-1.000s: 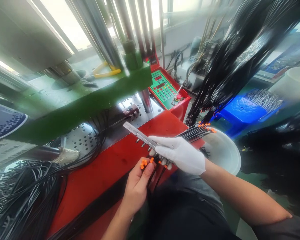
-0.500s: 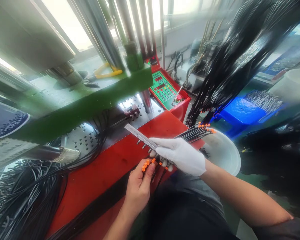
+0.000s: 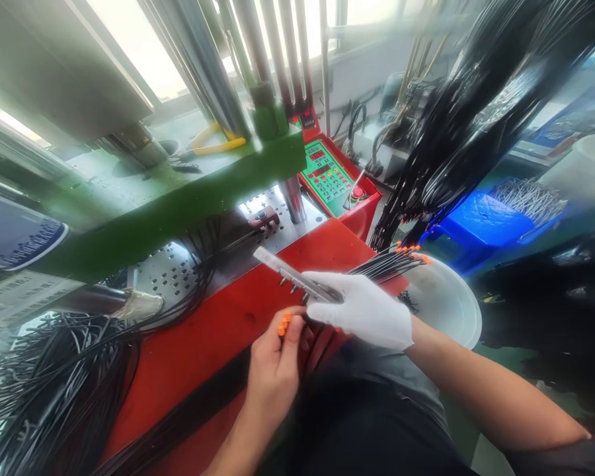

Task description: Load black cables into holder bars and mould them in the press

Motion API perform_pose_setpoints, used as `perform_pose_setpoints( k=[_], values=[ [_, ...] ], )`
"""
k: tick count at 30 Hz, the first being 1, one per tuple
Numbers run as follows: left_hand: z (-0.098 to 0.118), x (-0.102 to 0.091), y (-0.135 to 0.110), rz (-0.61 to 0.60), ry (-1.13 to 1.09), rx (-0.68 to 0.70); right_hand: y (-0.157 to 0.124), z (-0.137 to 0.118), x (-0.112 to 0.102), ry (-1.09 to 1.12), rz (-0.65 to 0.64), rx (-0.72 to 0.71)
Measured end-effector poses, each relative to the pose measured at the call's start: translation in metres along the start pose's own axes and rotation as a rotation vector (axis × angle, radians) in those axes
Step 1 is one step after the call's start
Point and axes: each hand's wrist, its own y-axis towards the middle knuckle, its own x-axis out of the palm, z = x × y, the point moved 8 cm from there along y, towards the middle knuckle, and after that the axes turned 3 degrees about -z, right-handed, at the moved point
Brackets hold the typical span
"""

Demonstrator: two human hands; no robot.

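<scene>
Metal bar (image 3: 290, 272) on a slant above red bench (image 3: 218, 344), in gloved grip

Held near the lower end by the white-gloved right hand (image 3: 359, 309), with the far end pointing up and left toward a perforated metal plate (image 3: 166, 271). Closed around the bar on that side, with a finger laid along the top and others mostly hidden beneath. Lined up along the bar's lower edge, short pegs (image 3: 293, 289).

Pinched between thumb and fingers of the bare left hand (image 3: 274, 363), just below the bar, a small cluster of orange tips (image 3: 284, 322). Drawn nearly together in that left grip; impossible to tell whether touching the glove. Beneath both hands, dark cords (image 3: 322, 344), partly hidden.

Laid at the bench's right corner, a bundle of black cables (image 3: 384, 266) with orange ends, reaching over a pale tub (image 3: 470, 291). Set behind, a green press beam (image 3: 178, 205) and a red control box (image 3: 364, 218) with a green keypad (image 3: 330, 175). Resting atop the beam, a yellow loop (image 3: 221, 144). Hanging at upper right, thick dark skeins (image 3: 456, 112), blurred. Heaped at lower left, a tangle of black wires (image 3: 64, 396).
</scene>
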Motion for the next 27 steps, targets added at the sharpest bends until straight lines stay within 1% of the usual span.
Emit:
perform_pose_setpoints(
  k=[2, 3, 5, 6, 7, 10, 12, 15, 21, 25, 27],
  values=[
    [-0.007, -0.014, 0.004, 0.067, -0.124, -0.043, 0.001, 0.001, -0.005, -0.058, 0.019, -0.017],
    [-0.012, -0.018, 0.005, 0.066, -0.189, -0.066, 0.001, 0.001, -0.009, -0.101, 0.043, -0.033],
    [-0.019, -0.015, 0.007, -0.02, -0.31, -0.105, 0.001, 0.0, -0.014, -0.171, 0.098, -0.061],
    [-0.022, -0.011, 0.007, -0.062, -0.355, -0.121, 0.001, -0.001, -0.014, -0.185, 0.105, -0.07],
    [-0.023, -0.008, 0.007, -0.097, -0.39, -0.13, 0.0, -0.003, -0.013, -0.18, 0.087, -0.071],
    [-0.019, 0.002, 0.004, -0.154, -0.473, -0.127, -0.001, -0.008, 0.001, -0.073, -0.073, -0.047],
    [-0.015, 0.005, 0.002, -0.168, -0.453, -0.108, -0.003, -0.014, 0.006, -0.028, -0.116, -0.058],
    [-0.011, 0.004, 0.001, -0.154, -0.364, -0.066, -0.002, -0.02, 0.009, -0.018, -0.111, -0.075],
    [-0.017, 0.001, -0.001, -0.16, -0.276, -0.047, -0.001, -0.018, 0.016, 0.021, -0.175, -0.067],
    [-0.017, 0.001, 0.0, -0.155, -0.199, -0.042, -0.002, -0.017, 0.017, -0.028, -0.185, -0.097],
    [-0.015, 0.001, 0.0, -0.153, -0.128, -0.026, -0.002, -0.017, 0.016, -0.073, -0.166, -0.112]
  ],
)
